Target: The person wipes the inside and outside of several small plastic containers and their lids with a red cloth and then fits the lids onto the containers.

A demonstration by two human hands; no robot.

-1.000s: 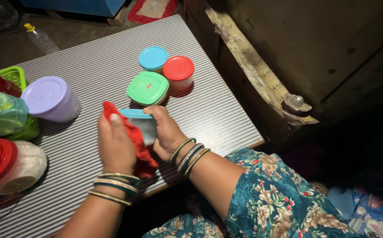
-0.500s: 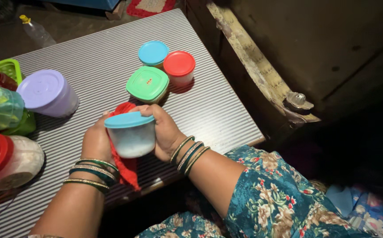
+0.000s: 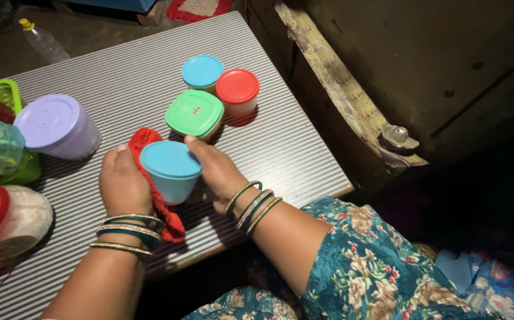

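Where half a second ago the small container with the blue lid [image 3: 172,169] was held tilted with its side to the camera, it now sits more upright, lid facing up, low over the striped table [image 3: 292,148]; whether its base touches the table cannot be told. Right hand [image 3: 217,172] grasps its right side, fingers wrapped on the wall; left hand [image 3: 124,184] presses the red cloth [image 3: 150,178] against its left side, cloth pinched between palm and container; cloth now trails down past the left wrist bangles. Just behind: green square-lidded container [image 3: 196,112], red-lidded one [image 3: 237,89], another blue-lidded one [image 3: 202,71], all clustered and unmoved. Left edge: lavender-lidded tub [image 3: 52,125], red-lidded jar [image 3: 8,219]; same places, slight camera shift only.
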